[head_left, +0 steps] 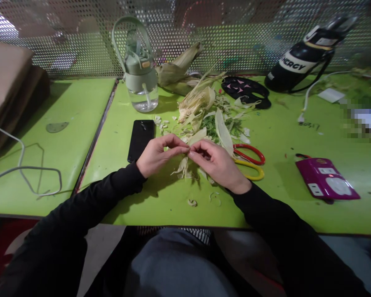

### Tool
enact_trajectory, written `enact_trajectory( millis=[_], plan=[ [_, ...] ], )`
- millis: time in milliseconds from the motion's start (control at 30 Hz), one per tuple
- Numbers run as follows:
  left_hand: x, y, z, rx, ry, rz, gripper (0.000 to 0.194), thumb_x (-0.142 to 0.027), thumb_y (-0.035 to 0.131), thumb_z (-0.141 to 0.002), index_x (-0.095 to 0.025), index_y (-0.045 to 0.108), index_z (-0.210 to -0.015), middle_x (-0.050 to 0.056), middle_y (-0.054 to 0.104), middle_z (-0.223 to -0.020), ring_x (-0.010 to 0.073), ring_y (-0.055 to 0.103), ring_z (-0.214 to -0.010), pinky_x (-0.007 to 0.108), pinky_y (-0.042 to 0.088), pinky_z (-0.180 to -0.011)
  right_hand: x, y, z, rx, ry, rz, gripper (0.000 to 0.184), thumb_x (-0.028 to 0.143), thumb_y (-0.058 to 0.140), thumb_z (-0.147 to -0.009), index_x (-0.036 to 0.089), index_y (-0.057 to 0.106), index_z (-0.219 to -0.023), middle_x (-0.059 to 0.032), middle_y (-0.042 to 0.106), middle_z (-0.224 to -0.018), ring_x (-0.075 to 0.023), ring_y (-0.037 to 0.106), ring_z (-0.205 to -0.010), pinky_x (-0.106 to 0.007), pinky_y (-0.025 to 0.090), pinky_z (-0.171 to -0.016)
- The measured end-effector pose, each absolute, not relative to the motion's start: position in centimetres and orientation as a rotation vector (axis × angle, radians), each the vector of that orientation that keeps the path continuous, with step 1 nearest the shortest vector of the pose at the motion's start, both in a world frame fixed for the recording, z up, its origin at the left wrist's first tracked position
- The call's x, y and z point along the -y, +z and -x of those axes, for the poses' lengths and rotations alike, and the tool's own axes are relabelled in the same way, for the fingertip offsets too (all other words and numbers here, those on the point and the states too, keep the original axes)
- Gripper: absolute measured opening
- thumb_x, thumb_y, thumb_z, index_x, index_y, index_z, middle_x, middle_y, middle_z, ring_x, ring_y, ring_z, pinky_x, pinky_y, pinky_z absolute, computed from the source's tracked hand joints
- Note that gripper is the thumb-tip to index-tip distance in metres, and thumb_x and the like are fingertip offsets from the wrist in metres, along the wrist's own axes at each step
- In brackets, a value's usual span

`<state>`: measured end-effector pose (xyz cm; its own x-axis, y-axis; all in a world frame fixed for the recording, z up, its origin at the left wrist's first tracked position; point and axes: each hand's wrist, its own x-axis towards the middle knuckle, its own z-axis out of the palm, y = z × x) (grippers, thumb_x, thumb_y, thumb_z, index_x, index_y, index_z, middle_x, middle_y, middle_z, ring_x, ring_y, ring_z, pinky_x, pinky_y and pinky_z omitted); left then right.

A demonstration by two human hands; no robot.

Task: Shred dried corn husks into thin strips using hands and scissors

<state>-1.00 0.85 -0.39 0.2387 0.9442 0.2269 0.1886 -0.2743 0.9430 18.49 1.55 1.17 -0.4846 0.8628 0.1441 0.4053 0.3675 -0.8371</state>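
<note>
My left hand and my right hand meet fingertip to fingertip over the green table. Both are pinched closed, and whatever lies between the fingertips is too small to make out. Just beyond them is a heap of dried corn husks with shredded green strips. A pale husk piece leans beside my right hand. Scraps of husk lie under the hands. Scissors with one red and one yellow handle rest right of my right hand, their blades hidden. A black phone lies beside my left hand.
A clear water bottle and a black bottle stand near the perforated screen. A black eye mask lies between them. At right sits a purple power strip; at left, a white cable and cardboard.
</note>
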Motion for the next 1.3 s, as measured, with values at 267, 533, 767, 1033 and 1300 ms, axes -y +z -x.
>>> enact_trajectory(
  millis=[267, 533, 767, 1033, 1300],
  plan=[
    [-1.5, -0.9, 1.3, -1.029, 1.142, -1.553, 0.02, -0.033, 0.068, -0.084, -0.014, 0.061, -0.083, 0.003, 0.069, -0.081, 0.0105, 0.063, -0.072, 0.025, 0.053, -0.069, -1.7, 1.7, -19.1, 2.102, 0.965, 1.071, 0.012, 0.026, 0.058, -0.088, 0.02, 0.056, -0.078, -0.0012, 0.056, -0.079, -0.0131, 0.048, -0.065, -0.03, 0.039, -0.06],
    [-1.7, -1.4, 1.3, -1.072, 1.088, -1.621, 0.022, -0.036, 0.06, -0.089, -0.015, 0.057, -0.083, 0.003, 0.067, -0.079, 0.0097, 0.06, -0.069, 0.024, 0.05, -0.067, -1.5, 2.3, -19.3, 1.976, 0.994, 1.018, 0.012, 0.023, 0.054, -0.087, 0.021, 0.051, -0.075, -0.0036, 0.057, -0.088, -0.0157, 0.051, -0.075, -0.03, 0.04, -0.063],
    [-1.2, -0.6, 1.3, -1.187, 0.907, -1.87, 0.015, -0.03, 0.051, -0.094, -0.018, 0.051, -0.084, -0.003, 0.059, -0.067, 0.0077, 0.051, -0.058, 0.022, 0.042, -0.06, -1.2, 2.1, -19.3, 1.628, 1.415, 0.944, 0.014, 0.03, 0.047, -0.093, 0.023, 0.044, -0.081, -0.0047, 0.066, -0.101, -0.013, 0.058, -0.068, -0.026, 0.043, -0.052],
    [-0.3, 0.4, 0.5, -0.892, 0.889, -1.478, 0.03, -0.041, 0.053, -0.092, -0.018, 0.051, -0.073, -0.001, 0.05, -0.073, 0.0067, 0.045, -0.055, 0.021, 0.04, -0.051, -1.8, 1.2, -19.0, 1.573, 1.498, 0.926, 0.016, 0.034, 0.045, -0.096, 0.024, 0.043, -0.083, 0.0014, 0.058, -0.076, -0.0116, 0.055, -0.062, -0.026, 0.047, -0.055],
    [0.1, 0.4, -0.2, -0.674, 0.926, -0.983, 0.028, -0.041, 0.062, -0.087, -0.016, 0.056, -0.076, -0.006, 0.042, -0.056, 0.0035, 0.028, -0.041, 0.016, 0.024, -0.037, -1.3, 1.2, -18.6, 1.738, 1.369, 0.839, 0.016, 0.031, 0.047, -0.097, 0.023, 0.045, -0.084, 0.0026, 0.05, -0.074, -0.0109, 0.05, -0.064, -0.027, 0.044, -0.06]
  ],
)
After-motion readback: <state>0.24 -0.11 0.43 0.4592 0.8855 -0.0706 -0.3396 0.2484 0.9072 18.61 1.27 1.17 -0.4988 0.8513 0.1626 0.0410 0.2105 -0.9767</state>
